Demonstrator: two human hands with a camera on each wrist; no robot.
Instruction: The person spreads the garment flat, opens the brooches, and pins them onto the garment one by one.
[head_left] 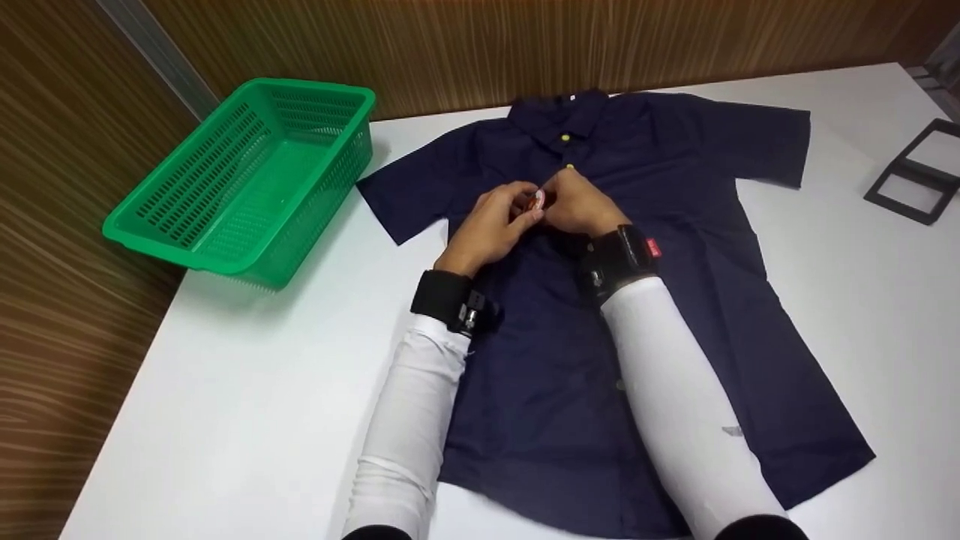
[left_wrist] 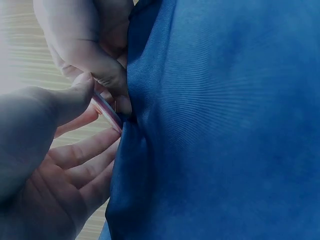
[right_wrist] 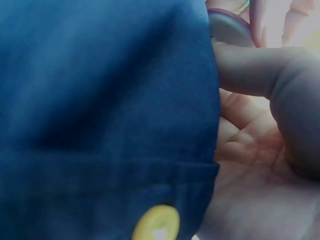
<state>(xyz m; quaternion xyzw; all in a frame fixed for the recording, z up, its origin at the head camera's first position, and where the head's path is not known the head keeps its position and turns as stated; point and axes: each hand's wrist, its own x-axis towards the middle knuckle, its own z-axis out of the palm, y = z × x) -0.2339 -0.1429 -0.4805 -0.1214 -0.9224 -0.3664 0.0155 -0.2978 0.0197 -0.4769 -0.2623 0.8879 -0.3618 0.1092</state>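
A dark navy short-sleeved shirt (head_left: 675, 187) lies spread with its collar at the back. My left hand (head_left: 491, 225) pinches a small round badge (head_left: 536, 200) by its rim, over the shirt's chest. Its thumb (left_wrist: 75, 97) presses one side of the badge, which stands edge-on against a raised fold of cloth. My right hand (head_left: 577, 199) meets it there, fingers curled, and pinches the fold beside the badge. In the right wrist view the badge's pale back shows above the thumb (right_wrist: 245, 67). Cloth hides the right fingertips and any pin.
A green perforated basket (head_left: 259, 255) stands at the left on the white table (head_left: 247, 397). A black frame with two openings (head_left: 926, 176) lies at the right edge. Yellow buttons (head_left: 565, 138) run down the shirt front. A wood-grained panel (head_left: 450, 52) rises behind the table.
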